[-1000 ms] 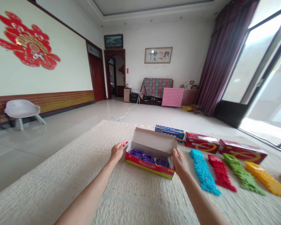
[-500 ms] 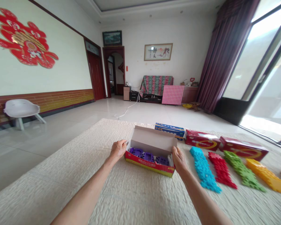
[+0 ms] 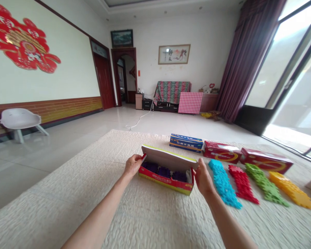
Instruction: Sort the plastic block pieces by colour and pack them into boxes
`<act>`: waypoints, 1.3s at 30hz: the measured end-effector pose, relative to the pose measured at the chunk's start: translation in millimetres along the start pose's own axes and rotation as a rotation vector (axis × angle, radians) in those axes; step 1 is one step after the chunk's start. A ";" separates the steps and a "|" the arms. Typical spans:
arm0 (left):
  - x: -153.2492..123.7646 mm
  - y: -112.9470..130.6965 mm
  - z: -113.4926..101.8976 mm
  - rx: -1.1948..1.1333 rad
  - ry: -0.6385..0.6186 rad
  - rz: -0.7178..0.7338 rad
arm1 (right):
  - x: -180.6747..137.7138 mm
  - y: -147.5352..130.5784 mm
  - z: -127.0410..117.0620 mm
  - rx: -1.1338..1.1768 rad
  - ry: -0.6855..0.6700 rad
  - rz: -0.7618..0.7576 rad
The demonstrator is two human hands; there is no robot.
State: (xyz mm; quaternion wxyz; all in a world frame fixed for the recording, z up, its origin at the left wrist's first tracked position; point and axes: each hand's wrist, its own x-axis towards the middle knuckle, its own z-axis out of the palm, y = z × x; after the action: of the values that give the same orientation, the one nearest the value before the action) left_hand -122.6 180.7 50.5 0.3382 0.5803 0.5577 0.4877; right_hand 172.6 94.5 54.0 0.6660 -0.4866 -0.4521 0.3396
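A long red and yellow-green cardboard box (image 3: 166, 182) sits on the pale quilted mat in front of me. Its lid (image 3: 168, 154) is partly raised and leans over the opening. Inside lie purple plastic pieces (image 3: 163, 172), now shaded by the lid, and something white at the right end. My left hand (image 3: 133, 166) pinches the red flap at the box's left end. At the right end, my right hand (image 3: 203, 177) is closed at the lid's corner and end flap; its fingertips are partly hidden.
Right of the box lie blue (image 3: 224, 183), red (image 3: 243, 185), green (image 3: 266, 185) and yellow (image 3: 290, 189) strips of joined plastic pieces. Behind stand a blue box (image 3: 186, 143) and two red boxes (image 3: 222, 152). A white chair (image 3: 20, 119) stands at far left.
The lid has swung down toward me from a more upright position, showing its yellow-green edge. Both hands have moved slightly with the flaps, and the purple pieces are darker.
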 end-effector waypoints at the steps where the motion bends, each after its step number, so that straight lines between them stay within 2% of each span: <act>1: -0.6 -2.5 1.1 -0.077 0.017 -0.047 | -2.5 1.2 -2.5 0.036 -0.039 0.014; 5: -7.6 -1.4 1.2 -0.187 0.011 -0.114 | -12.9 6.7 -14.2 0.032 -0.113 0.016; 9: -14.6 9.7 -5.6 -0.340 -0.048 -0.132 | -22.5 6.7 -21.8 -0.081 -0.133 -0.058; 12: -14.9 11.8 -8.3 -0.290 -0.090 -0.101 | -28.6 2.9 -22.0 -0.195 -0.157 -0.144; 16: -12.2 4.0 -4.7 -0.188 -0.085 -0.030 | -33.6 0.7 -19.7 -0.332 -0.171 -0.234; 21: -12.8 0.0 -4.0 -0.181 -0.068 -0.010 | -37.2 4.3 -19.5 -0.394 -0.249 -0.228; 24: -15.3 5.0 -10.6 -0.247 -0.167 -0.042 | -35.9 7.8 -20.3 -0.386 -0.283 -0.216; 26: -16.9 8.7 -15.0 -0.279 -0.244 -0.069 | -33.3 9.2 -19.4 -0.397 -0.242 -0.214; 28: -17.7 11.0 -17.1 -0.271 -0.270 -0.074 | -30.6 8.8 -16.9 -0.400 -0.177 -0.202; 34: -12.0 12.8 -11.0 -0.266 -0.208 0.021 | -26.3 -3.7 -6.7 -0.487 -0.051 -0.133; 39: -0.4 21.7 -4.2 -0.330 -0.216 0.105 | -14.0 -17.2 0.7 -0.587 0.064 -0.125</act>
State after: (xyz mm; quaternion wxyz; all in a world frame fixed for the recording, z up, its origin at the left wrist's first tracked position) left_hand -119.7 176.4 72.0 0.4605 0.5944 0.3998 0.5242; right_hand 167.1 77.2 66.6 0.5306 -0.6400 -0.5386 0.1374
